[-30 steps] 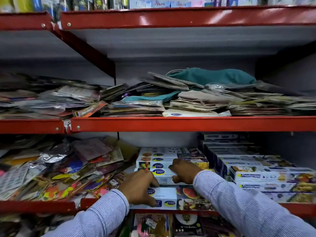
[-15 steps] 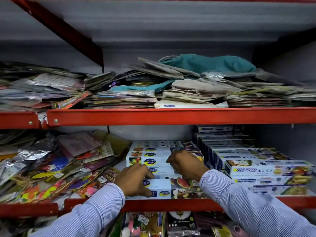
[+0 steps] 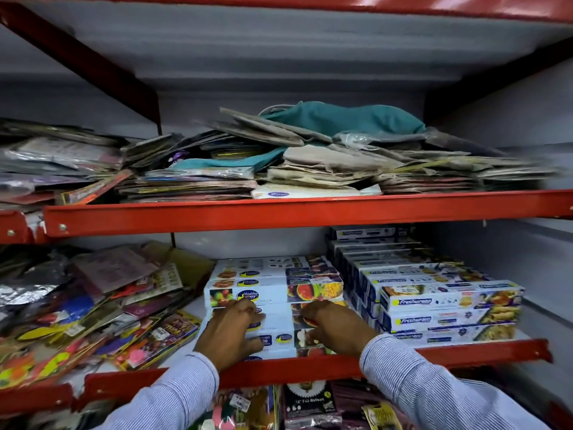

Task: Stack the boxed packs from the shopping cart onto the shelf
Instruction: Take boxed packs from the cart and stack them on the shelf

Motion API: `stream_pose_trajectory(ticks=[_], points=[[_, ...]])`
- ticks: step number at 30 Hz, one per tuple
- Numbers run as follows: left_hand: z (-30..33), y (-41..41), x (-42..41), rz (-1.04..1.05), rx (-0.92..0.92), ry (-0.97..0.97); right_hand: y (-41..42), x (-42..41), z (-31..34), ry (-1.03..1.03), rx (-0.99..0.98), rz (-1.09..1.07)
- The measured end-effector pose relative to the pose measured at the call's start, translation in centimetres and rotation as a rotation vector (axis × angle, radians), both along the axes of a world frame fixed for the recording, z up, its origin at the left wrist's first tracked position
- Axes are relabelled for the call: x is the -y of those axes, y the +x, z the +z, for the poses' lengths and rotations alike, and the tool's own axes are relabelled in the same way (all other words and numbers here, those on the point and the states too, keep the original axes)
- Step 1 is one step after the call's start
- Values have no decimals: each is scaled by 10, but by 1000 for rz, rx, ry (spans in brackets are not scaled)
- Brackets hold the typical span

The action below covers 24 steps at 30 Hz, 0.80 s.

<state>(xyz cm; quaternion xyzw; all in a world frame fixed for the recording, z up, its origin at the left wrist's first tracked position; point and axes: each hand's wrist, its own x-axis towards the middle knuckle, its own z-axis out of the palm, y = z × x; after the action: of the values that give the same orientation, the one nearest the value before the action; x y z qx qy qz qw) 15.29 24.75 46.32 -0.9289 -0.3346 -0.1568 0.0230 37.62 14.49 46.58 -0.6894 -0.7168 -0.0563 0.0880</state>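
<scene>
Red steel shelf (image 3: pixel 310 369): my left hand (image 3: pixel 228 332) and right hand (image 3: pixel 336 328) press flat, fingers spread, squaring the Healthy Wrapp boxes (image 3: pixel 273 294); next, probably back to the cart.

Left hand (image 3: pixel 228 335) palm-down, fingers spread flat; right hand (image 3: pixel 336 328) beside it, fingers curled; both forearms extended forward.

Both hands (image 3: pixel 279 332) rest on boxed packs (image 3: pixel 274 294) on the shelf (image 3: pixel 449 352).
</scene>
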Motion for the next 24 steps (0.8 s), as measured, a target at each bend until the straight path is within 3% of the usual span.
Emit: stream_pose_trajectory(ticks=[9, 14, 20, 24], points=[[-22, -5, -4, 6, -19, 4, -3, -3, -9, 92, -107, -56], [-30, -8, 15, 102, -121, 109, -15, 10, -19, 114, 10, -105], [-57, -39, 66, 33, 89, 252, -54, 62, -49, 256, 18, -108], [-108, -69, 116, -23, 65, 258, -83, 113, -94, 292, -43, -101]])
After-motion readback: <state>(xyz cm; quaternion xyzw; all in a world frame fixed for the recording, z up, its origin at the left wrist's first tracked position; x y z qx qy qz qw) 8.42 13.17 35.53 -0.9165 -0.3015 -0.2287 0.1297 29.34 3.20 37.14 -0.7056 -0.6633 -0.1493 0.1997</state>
